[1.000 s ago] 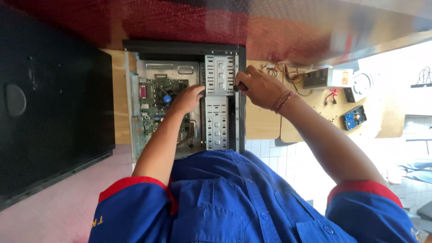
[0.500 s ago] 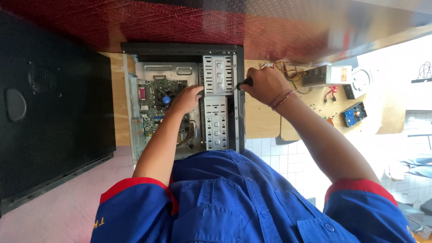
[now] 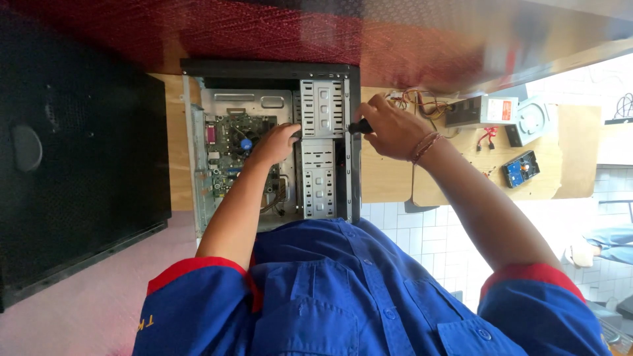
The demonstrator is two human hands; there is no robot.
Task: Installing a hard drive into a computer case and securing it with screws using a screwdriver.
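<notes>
Open computer case (image 3: 198, 165) — motherboard (image 3: 234, 148), drive cage (image 3: 321, 158) inside

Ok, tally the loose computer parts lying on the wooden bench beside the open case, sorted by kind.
Power supply box, silver with its wire bundle: 1
Optical drive, grey: 1
Hard drive, blue board showing: 1
Small red cable: 1
Total: 4
</notes>
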